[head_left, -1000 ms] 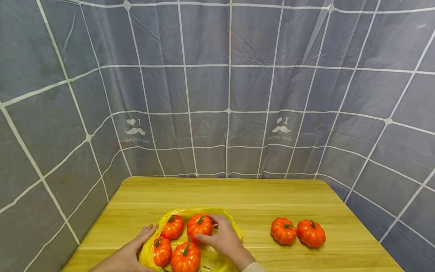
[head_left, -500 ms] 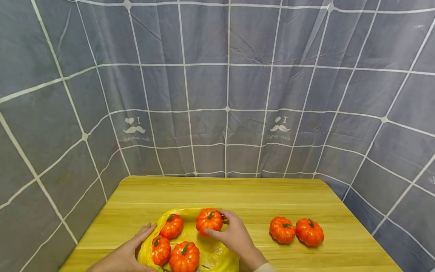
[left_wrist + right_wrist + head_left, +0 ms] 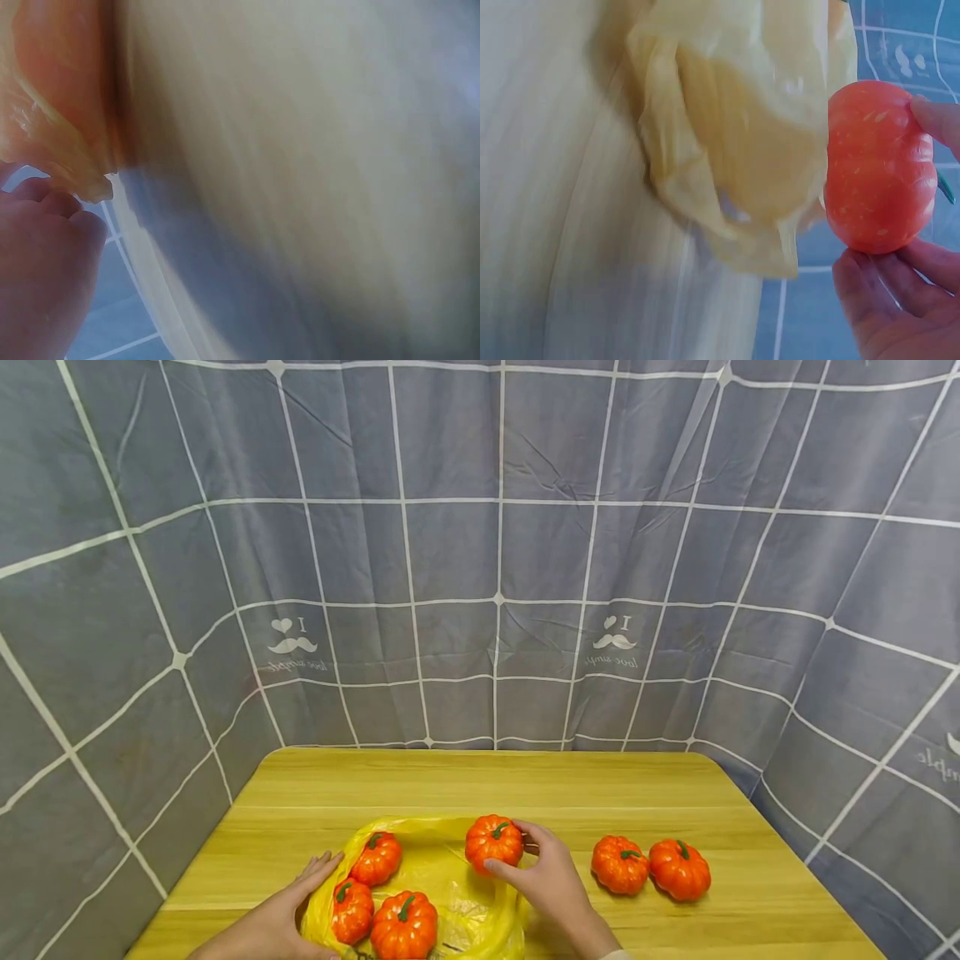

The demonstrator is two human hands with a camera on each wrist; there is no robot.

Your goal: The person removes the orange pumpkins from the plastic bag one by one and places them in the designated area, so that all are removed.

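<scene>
My right hand point(image 3: 551, 877) grips a small orange toy pumpkin point(image 3: 494, 843) with a green stem, above the right part of a yellow plastic bag point(image 3: 457, 893). In the right wrist view, the thumb and fingertips are on opposite sides of the pumpkin point(image 3: 881, 169), whose near edge is partly hidden by the bag point(image 3: 735, 127). My left hand point(image 3: 277, 918) rests against the bag's left side, fingers stretched along its outside. Inside the bag lie a rear pumpkin point(image 3: 377, 858), a left one point(image 3: 352, 912) and a front one point(image 3: 405, 925).
Two more toy pumpkins, one on the left point(image 3: 620, 865) and one on the right point(image 3: 680, 870), sit side by side on the wooden table point(image 3: 600, 793) to the right of the bag. A grey curtain point(image 3: 450, 552) with white grid lines hangs around the table.
My right hand has carried its pumpkin up and to the right, away from the other pumpkins in the bag. My left hand has stayed at the bag's left side.
</scene>
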